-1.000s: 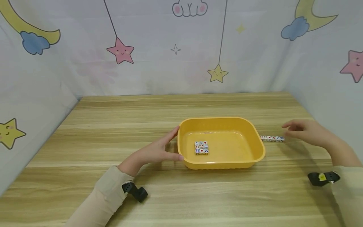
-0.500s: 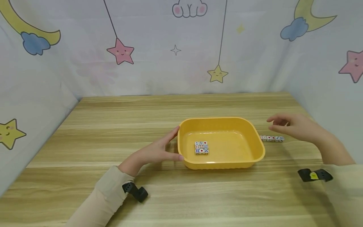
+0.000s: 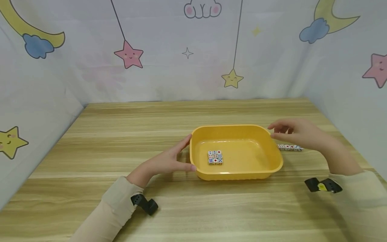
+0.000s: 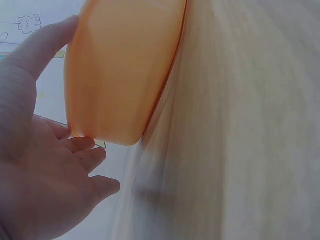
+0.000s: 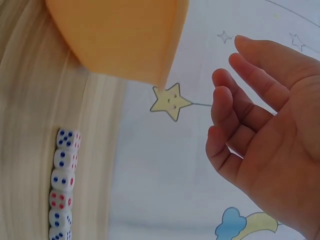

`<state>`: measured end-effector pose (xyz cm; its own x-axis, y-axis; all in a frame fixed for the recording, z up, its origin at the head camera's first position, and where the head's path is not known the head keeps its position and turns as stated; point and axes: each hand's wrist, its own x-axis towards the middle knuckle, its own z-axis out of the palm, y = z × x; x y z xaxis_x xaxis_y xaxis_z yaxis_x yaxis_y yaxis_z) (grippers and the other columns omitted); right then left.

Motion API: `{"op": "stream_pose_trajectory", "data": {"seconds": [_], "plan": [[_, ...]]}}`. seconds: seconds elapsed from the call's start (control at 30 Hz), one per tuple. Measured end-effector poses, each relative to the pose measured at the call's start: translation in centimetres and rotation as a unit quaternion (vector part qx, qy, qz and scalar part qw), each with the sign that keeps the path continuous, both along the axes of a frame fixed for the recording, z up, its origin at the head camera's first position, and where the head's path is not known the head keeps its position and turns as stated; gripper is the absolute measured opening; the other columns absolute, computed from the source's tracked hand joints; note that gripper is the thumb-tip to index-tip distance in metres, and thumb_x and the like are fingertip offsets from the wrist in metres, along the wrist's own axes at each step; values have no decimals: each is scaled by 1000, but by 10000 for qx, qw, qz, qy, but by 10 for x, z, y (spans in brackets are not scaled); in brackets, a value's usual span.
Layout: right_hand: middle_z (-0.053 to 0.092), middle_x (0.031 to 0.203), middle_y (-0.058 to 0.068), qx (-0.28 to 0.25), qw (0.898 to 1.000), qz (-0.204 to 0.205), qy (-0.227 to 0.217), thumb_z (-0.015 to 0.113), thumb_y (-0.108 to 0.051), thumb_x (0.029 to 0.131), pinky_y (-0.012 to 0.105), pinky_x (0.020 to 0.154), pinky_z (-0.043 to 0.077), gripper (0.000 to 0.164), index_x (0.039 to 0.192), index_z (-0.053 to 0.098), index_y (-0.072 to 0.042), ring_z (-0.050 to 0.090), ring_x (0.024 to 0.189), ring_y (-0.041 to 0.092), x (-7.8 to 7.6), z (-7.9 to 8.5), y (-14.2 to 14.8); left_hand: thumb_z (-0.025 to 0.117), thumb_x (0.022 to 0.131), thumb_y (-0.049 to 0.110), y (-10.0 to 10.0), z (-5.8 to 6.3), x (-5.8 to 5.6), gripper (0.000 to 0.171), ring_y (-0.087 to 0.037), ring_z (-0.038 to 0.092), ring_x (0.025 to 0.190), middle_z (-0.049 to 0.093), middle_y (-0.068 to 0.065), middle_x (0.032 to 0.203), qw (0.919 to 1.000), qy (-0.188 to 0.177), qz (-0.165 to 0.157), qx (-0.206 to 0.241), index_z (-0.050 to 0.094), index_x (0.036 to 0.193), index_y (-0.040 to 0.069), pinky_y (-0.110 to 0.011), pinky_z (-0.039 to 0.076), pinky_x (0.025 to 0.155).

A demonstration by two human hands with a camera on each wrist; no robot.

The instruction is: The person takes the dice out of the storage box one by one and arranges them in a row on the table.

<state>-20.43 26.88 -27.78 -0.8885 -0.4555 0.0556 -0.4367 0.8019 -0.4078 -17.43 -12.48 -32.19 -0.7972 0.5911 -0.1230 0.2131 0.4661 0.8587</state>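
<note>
My left hand rests against the left end of a yellow plastic tray, its thumb and fingers spread across that end. In the left wrist view the thumb touches the tray wall and the fingers are fairly straight. A square block of white dice sits in the left part of the tray. Raised by the tray's far right corner is my right hand; its fingers are loosely bent with nothing between them. A row of dice lies on the table right of the tray, its left end hidden by the wall.
A wood-grain table bears everything. White cloth printed with stars and moons hangs behind and at both sides. Each sleeve has a black wrist-worn device, one at the left cuff and one at the right cuff.
My right hand has moved left, from beyond the right end of the dice row to the tray's far right corner. The left hand, tray and dice have stayed put.
</note>
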Motion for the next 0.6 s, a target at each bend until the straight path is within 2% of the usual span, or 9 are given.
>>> {"op": "stream_pose_trajectory", "data": {"seconds": [0.17,0.37,0.6], "plan": [[60,89,-7,-38,9999,-43,-93,57,-42,85,25,66,46,36,112,60,-17,53,81,10,-1,0,-14,72,75,30,0,2,1,100,-16,9,137,6,2,151,10000,-24,20,-40,1,146,23,-47,8,110],[62,90,-6,-143,9994,307,-90,59,-39,85,25,69,47,37,111,62,-13,55,83,12,-6,-4,-29,72,75,30,0,3,2,101,-15,9,137,6,3,151,10000,-11,13,-24,1,146,22,-46,9,110],[61,87,-6,-301,9977,539,-266,61,-36,84,24,66,46,31,107,63,-15,54,79,12,-7,-8,-45,73,75,30,0,3,3,101,-14,9,137,7,3,151,9999,-96,50,-3,1,146,23,-45,9,110]]}}
